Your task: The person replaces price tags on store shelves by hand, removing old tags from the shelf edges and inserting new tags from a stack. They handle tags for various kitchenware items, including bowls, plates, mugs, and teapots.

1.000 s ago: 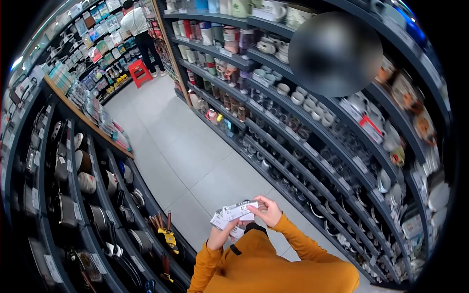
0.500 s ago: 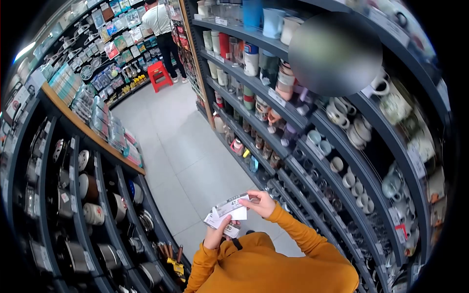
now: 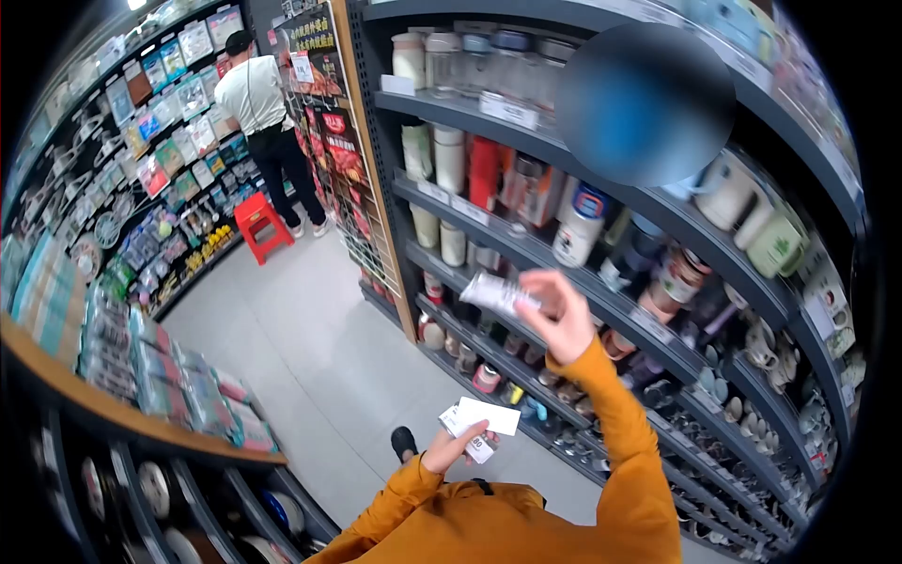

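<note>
Price labels [image 3: 487,415], white and overlapping like a small stack, are pinched in my left hand [image 3: 458,446] low in front of my body. My right hand [image 3: 561,315] is raised in front of the right-hand shelves and grips a single printed label [image 3: 498,293] by its right end, slightly blurred. Behind that label run shelf edges with cups and bottles. A white bottle with a blue top [image 3: 580,224] stands on the shelf just above my right hand.
A person in a white top [image 3: 256,94] stands with their back to me at the far shelves, beside a red stool [image 3: 262,228]. A wooden-edged shelf [image 3: 141,399] with packaged goods curves along the left. Shelving [image 3: 526,113] with drinkware fills the right.
My right hand has lifted one label away from the stack, up and to the right toward the shelves. My left hand keeps the others. The view has turned and moved closer to the drinkware.
</note>
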A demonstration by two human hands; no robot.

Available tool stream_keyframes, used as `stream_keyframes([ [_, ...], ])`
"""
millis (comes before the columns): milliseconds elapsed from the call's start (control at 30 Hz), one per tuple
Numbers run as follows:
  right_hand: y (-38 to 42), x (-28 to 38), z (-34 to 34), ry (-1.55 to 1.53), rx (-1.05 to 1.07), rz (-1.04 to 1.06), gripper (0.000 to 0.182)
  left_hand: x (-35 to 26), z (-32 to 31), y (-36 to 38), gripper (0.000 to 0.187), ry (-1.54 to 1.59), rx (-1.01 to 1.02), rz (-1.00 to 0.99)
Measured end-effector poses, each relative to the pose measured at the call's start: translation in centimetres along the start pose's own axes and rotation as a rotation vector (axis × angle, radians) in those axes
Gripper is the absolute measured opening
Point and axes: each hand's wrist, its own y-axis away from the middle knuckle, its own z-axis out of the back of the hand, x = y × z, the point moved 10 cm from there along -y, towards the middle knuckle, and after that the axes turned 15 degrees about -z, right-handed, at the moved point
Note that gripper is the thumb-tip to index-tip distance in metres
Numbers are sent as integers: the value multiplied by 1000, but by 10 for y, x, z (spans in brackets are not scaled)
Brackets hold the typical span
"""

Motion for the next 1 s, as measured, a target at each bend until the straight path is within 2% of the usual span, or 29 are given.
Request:
stream_keyframes([
  [100,-117,68,-43,309,-185,266,19,-57,74,-40,29,-16,53,2],
  [167,-189,95,-58,371,-256,210,14,-82,117,-59,30,-4,74,30],
  [233,-242,128,-71,434,-331,361,15,-105,149,-79,31,1,95,15],
  [367,-337,156,-83,583,-412,470,17,-136,194,-101,30,33,83,-25],
  [400,-357,156,-83,684,-438,401,20,-145,202,-103,30,47,75,-37],
  [467,-391,151,-76,699,-475,374,21,-151,220,-108,29,70,63,-26],
  [533,-409,146,-74,733,-473,347,21,-144,237,-110,28,88,58,22],
  [633,-422,136,-68,618,-460,210,20,-148,256,-114,28,80,67,23],
  [800,-427,131,-78,695,-433,251,19,-152,276,-126,28,54,96,49],
  [1000,-430,124,-77,641,-422,171,20,-159,288,-137,28,51,107,52],
])
